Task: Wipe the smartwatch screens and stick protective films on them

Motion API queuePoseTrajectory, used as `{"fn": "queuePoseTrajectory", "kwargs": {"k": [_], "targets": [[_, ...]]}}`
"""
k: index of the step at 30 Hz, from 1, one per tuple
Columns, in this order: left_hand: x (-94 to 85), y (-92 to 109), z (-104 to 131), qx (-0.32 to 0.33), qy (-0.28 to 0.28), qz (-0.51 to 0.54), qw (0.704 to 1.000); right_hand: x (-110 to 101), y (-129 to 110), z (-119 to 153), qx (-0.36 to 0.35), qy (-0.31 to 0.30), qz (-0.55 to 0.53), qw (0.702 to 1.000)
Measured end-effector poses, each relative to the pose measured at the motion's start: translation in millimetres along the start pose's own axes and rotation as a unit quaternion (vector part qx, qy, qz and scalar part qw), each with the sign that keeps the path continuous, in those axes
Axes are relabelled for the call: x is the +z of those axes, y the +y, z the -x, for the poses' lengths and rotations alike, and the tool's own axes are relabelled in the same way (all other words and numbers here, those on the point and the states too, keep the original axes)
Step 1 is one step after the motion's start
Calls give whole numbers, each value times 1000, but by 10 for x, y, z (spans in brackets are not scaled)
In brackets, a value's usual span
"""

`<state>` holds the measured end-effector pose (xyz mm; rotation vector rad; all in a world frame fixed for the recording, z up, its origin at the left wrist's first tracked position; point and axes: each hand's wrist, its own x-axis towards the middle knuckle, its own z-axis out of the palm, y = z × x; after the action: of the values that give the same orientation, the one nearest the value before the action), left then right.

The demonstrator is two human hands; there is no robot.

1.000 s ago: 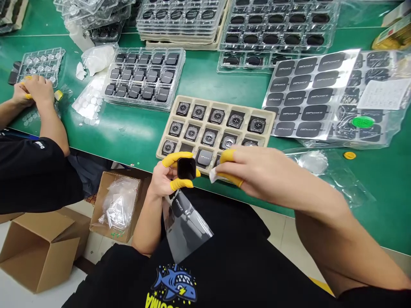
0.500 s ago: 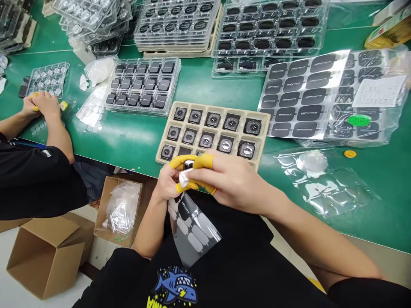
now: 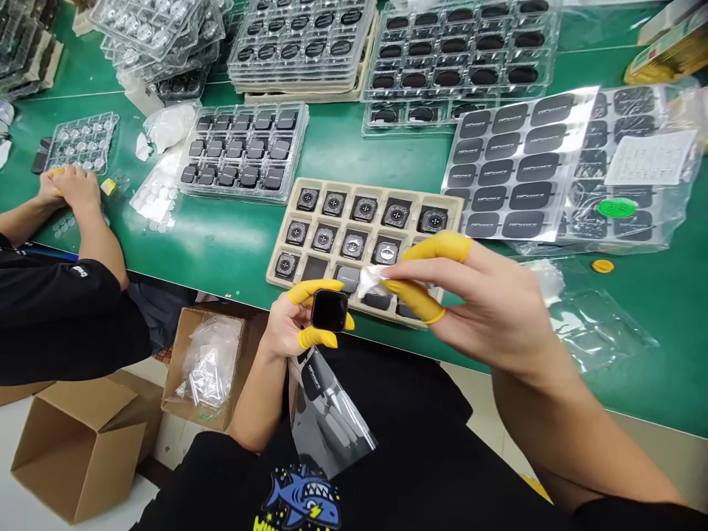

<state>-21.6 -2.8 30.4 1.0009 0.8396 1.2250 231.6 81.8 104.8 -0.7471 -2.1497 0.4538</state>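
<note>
Yellow finger covers are on both hands. My left hand (image 3: 296, 317) grips a black watch face (image 3: 330, 310) by its edges, screen up, below the front edge of a beige tray (image 3: 276, 243). A sheet of grey film labels (image 3: 332, 420) hangs under that hand; what holds it is hidden. Pinched in my right hand (image 3: 442, 284) is a white cloth (image 3: 372, 282), apart from the watch and over the tray's front row. The tray's compartments hold several watch bodies, mostly back side up; one front compartment (image 3: 315, 270) shows no watch.
Clear trays of black pieces (image 3: 240, 151) stand behind on the green table (image 3: 332, 155). At right lie label sheets (image 3: 503, 169), plastic film (image 3: 602, 324) and a yellow ring (image 3: 602, 266). A co-worker's hands (image 3: 77, 184) are at left, above cardboard boxes (image 3: 77, 442).
My right hand has moved right, away from the watch, taking the white cloth with it. The watch's black screen now shows in my left hand, which has stayed nearly in place.
</note>
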Motion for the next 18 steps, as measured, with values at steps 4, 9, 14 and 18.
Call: {"fn": "queuePoseTrajectory", "kwargs": {"k": [4, 9, 14, 18], "targets": [[-14, -70, -15, 5, -3, -22, 1000, 219, -70, -116, -44, -40, -41, 997], [-40, -54, -64, 24, 7, -65, 998, 215, -59, -184, -119, -118, -44, 985], [-77, 72, -48, 42, 40, -37, 998, -76, 105, -79, -104, -261, -94, 955], [-51, 81, -48, 40, 15, -10, 999, -125, 149, -38, 0, -87, -103, 991]]}}
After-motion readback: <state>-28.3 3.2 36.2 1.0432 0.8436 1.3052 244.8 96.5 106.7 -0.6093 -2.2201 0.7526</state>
